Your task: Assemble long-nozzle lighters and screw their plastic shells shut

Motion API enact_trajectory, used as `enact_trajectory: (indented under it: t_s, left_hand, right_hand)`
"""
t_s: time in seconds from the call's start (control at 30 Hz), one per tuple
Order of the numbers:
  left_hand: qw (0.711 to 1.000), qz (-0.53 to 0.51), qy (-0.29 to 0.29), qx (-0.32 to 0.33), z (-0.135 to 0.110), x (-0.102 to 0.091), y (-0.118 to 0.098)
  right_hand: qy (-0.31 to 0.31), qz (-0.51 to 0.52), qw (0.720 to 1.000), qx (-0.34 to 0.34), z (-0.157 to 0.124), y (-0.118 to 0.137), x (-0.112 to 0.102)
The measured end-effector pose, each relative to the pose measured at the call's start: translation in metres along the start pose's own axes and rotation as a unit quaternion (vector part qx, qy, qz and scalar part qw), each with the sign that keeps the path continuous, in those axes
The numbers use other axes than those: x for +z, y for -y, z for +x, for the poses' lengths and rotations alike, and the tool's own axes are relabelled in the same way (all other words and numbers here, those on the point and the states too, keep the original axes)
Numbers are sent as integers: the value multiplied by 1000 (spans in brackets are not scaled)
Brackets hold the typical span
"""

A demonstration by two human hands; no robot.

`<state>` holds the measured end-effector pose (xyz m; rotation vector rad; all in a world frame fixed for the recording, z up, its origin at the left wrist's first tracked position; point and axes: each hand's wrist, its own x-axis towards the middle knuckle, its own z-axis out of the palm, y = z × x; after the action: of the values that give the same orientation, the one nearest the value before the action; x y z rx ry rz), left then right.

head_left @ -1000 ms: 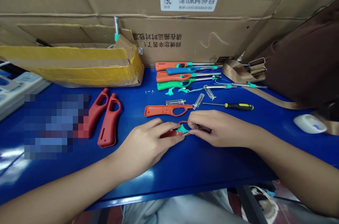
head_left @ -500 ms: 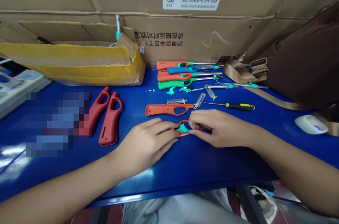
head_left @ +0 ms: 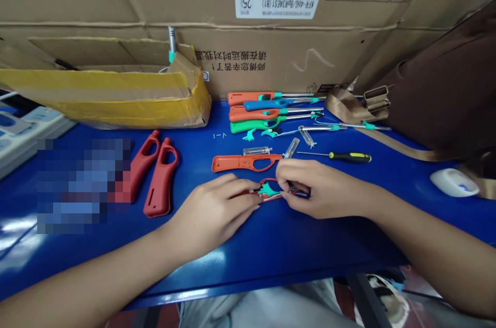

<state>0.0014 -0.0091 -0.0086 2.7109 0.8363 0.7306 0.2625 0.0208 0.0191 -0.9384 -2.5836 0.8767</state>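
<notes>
At orange-red handle shell (head_left: 265,196) | left hand (head_left: 220,213) palm-down | right hand (head_left: 314,186) curled inward

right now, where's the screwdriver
In the head view, the screwdriver lies right of centre on the blue table, just beyond the right hand, its tip pointing left towards a clear tube.

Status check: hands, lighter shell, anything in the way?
Left hand holding red lighter shell; right hand at its other end, grip partly hidden. Teal part showing between them. Orange shell half and screwdriver lie beyond, apparently not blocking.
</notes>
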Motion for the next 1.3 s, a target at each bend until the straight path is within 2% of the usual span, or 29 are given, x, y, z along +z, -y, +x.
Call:
enact_trajectory:
  t_s: [0.13,0.2,0.3,0.37,0.43,0.53,0.7,0.8,0.9,1.0,1.07,1.17,1.3]
  left_hand:
    - [1000,-19,2,-11,1,0,0]
    - [999,-33,9,-22,1,0,0]
    - [999,-35,15,-22,1,0,1]
    - [999,-31,14,-17,1,0,1]
    - [999,-28,14,-14,1,0,1]
    - [999,-18,14,-23,3,-1,-1]
    - [996,6,13,-82,5,-6,-6]
    - [995,2,32,-93,4,-6,-6]
    - [995,-14,36,-96,3,-5,-7]
    - [994,-26,-2,-107,4,-5,-8]
    - [992,-31,-29,-115,5,-5,-8]
    - [992,-37,-41,-113,4,-3,-7]
    - [993,-65,-49,-80,3,1,-4]
  right_hand:
    - [-40,45,998,32,2,0,-4]
    - [-84,48,994,47,3,-4,-6]
    - [-168,-51,983,46,4,-17,-9]
    - [-154,-164,973,49,3,-28,-10]
    - [-127,-222,965,55,3,-37,-10]
    - [-115,-238,963,59,3,-40,-9]
    - [-86,-238,966,50,5,-36,-8]
    - [-112,-169,979,30,6,-35,-8]
    - [-187,-89,978,7,7,-32,-6]
    - [-266,2,964,30,7,-22,1]
    - [-279,105,954,27,6,-13,7]
    - [-211,235,949,21,5,1,16]
    - [-95,342,935,20,3,13,22]
